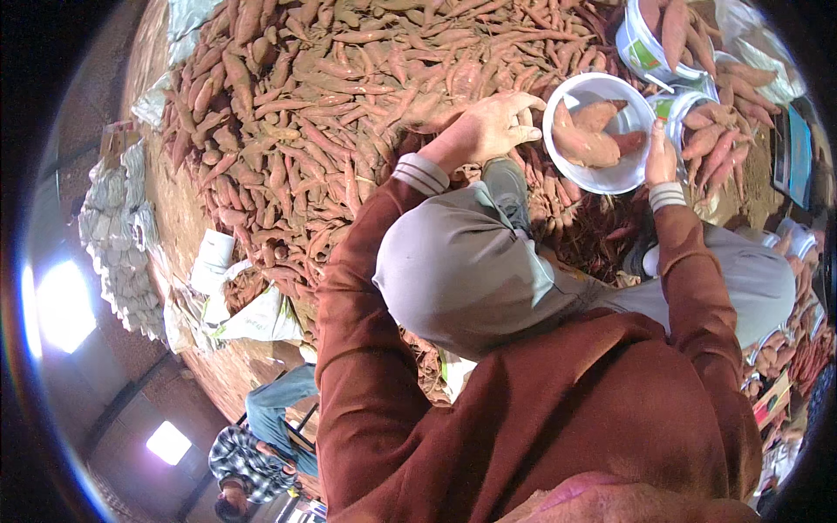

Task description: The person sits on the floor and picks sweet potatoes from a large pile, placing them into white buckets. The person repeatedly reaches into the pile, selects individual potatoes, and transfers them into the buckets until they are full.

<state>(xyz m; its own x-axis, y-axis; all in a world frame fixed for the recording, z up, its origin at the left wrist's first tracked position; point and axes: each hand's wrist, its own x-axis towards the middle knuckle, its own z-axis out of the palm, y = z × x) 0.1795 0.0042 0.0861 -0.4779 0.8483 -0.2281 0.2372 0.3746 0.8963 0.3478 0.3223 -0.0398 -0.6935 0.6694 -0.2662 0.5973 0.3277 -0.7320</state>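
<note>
A white plastic bucket (567,171) is tilted so that its mouth faces me, with several large sweet potatoes (585,140) inside. My right hand (662,157) grips its right side, thumb along the rim and the other fingers hidden behind the wall. Close to the opposite rim, my left hand (498,127) has its fingers apart and nothing in them; whether the fingertips touch the bucket I cannot tell. Under and beyond that hand spreads a large heap of soil-covered sweet potatoes (340,111).
Filled buckets, one upper (637,49) and one lower (673,108), stand right of mine. A blue-faced device (794,157) is at the far right. Sacks (258,317) and a white container (212,261) lie left. Another person (252,457) sits at lower left. My shoe (507,189) is beside the heap.
</note>
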